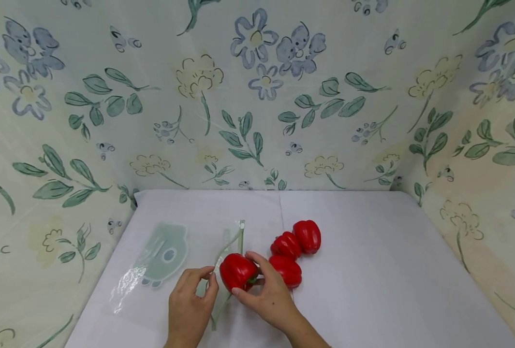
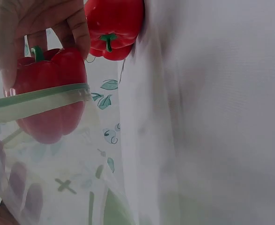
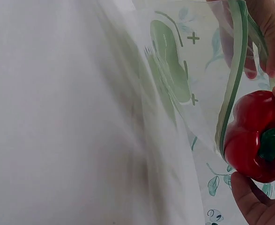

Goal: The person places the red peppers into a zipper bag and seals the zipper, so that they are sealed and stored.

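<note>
The right hand (image 1: 269, 294) grips a red pepper (image 1: 236, 271), stem (image 3: 272, 144) toward the palm, with a clear bag (image 1: 167, 255) opening to its left, rim (image 3: 241, 47) pinched by the left hand (image 1: 192, 296).

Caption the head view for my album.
Right fingers hold a red pepper at the mouth of a clear bag, three more peppers nearby.
</note>
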`<action>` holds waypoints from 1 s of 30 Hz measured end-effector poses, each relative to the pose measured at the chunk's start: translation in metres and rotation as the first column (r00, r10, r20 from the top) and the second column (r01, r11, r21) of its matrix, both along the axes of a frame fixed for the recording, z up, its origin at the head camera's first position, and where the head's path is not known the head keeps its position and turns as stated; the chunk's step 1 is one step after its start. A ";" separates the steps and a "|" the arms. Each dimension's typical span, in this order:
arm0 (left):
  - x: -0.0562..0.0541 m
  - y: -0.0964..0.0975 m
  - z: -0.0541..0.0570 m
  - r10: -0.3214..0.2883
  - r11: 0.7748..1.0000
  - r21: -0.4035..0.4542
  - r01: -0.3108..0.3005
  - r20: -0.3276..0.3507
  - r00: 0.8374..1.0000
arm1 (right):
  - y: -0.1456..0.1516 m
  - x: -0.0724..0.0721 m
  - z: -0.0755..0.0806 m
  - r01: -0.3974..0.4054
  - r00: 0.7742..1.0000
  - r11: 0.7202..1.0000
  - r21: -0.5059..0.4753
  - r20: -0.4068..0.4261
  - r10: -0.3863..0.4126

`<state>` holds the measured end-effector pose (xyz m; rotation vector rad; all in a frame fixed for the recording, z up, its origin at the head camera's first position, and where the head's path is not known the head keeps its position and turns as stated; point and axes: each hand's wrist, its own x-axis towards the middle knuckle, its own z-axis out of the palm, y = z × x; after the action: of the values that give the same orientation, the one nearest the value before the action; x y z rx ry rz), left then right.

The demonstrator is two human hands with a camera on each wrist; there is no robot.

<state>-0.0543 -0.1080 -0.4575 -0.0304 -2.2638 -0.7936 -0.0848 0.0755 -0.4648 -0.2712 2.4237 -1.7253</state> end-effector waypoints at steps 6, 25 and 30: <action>0.002 0.003 0.000 -0.001 0.997 0.074 -0.003 0.056 0.998 | -0.006 -0.001 0.000 -0.003 0.999 0.999 0.040 -0.047 0.005; 0.002 0.009 -0.007 -0.098 0.960 0.263 0.101 -0.022 0.995 | -0.037 -0.006 -0.007 0.028 0.999 0.997 -0.079 -0.026 -0.030; 0.000 0.006 -0.008 -0.094 0.957 0.269 0.107 -0.060 0.994 | -0.027 -0.004 -0.007 0.013 1.000 0.994 -0.109 -0.019 -0.015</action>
<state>-0.0539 -0.1015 -0.4659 -0.0353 -2.1042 -1.1405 -0.0891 0.0481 -0.4718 -0.2865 2.3544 -1.8729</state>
